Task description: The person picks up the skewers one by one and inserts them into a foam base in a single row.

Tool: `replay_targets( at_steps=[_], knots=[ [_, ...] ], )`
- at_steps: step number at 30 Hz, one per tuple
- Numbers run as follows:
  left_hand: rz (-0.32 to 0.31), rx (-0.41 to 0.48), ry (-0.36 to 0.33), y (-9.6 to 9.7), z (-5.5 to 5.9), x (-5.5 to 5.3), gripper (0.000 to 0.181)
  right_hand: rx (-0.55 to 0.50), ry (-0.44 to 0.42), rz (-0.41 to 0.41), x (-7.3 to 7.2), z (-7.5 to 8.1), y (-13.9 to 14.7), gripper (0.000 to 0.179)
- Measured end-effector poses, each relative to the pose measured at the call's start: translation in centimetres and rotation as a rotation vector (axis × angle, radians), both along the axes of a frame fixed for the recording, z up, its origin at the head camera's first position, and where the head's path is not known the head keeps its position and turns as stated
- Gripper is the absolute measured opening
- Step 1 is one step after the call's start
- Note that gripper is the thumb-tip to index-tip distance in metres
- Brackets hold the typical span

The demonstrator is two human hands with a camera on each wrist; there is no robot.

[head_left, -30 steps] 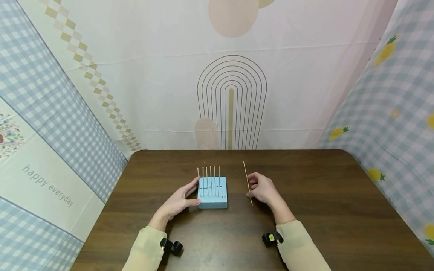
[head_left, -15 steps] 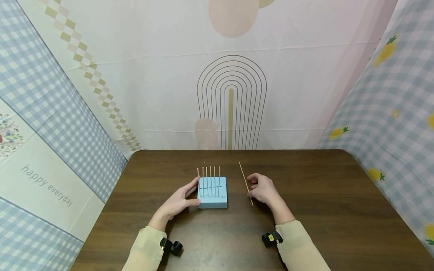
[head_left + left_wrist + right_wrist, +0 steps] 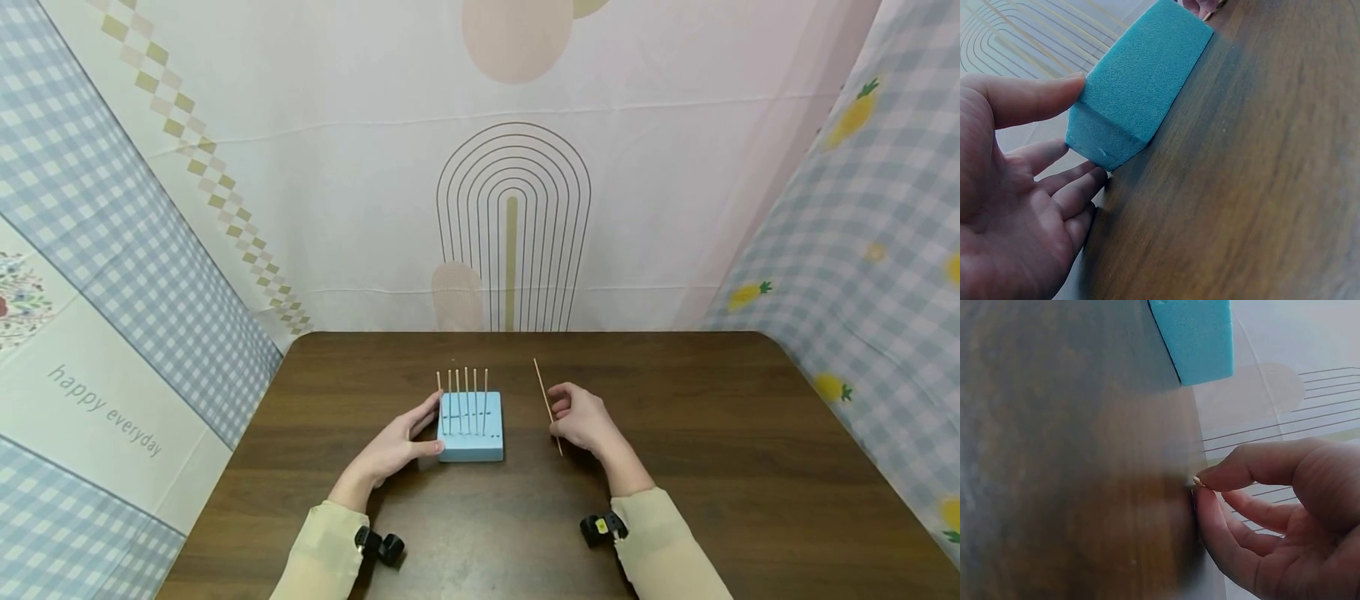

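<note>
A light blue foam block (image 3: 470, 452) sits on the table, with several thin wooden sticks (image 3: 467, 400) standing upright in it in a row. Small dark holes and slits mark its top. My left hand (image 3: 393, 446) rests against the block's left side, thumb by the near corner and fingers along the side; in the left wrist view the fingers lie fairly straight against the foam (image 3: 1141, 81). To the right of the block, my right hand (image 3: 582, 419) pinches another wooden stick (image 3: 543, 388) between thumb and index finger. That stick leans left, apart from the block; its end (image 3: 1198, 481) shows in the right wrist view.
The dark wooden table (image 3: 480, 533) reaches back to a patterned white cloth (image 3: 360, 208). Blue checked cloths hang at the left and right. A black wrist camera (image 3: 378, 546) is on the left sleeve and another black camera (image 3: 602, 528) on the right.
The stick in my right hand tipped further left by half a second ago, then came partly back upright. My left hand and the block have stayed in place.
</note>
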State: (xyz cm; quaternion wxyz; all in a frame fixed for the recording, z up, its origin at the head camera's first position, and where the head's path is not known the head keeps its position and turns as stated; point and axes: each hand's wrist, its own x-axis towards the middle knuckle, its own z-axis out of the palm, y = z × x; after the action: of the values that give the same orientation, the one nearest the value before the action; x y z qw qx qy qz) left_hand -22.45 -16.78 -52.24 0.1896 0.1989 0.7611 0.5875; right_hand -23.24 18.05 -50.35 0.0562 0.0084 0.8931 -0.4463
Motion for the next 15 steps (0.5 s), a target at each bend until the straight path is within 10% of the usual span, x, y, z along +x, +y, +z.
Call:
replay_targets(
  at_steps=[15],
  knots=[
    [-0.012,0.003,0.011,0.09,-0.07,0.02,0.091,-0.071,-0.047,0.005,-0.05,-0.04,0.47,0.041]
  ],
)
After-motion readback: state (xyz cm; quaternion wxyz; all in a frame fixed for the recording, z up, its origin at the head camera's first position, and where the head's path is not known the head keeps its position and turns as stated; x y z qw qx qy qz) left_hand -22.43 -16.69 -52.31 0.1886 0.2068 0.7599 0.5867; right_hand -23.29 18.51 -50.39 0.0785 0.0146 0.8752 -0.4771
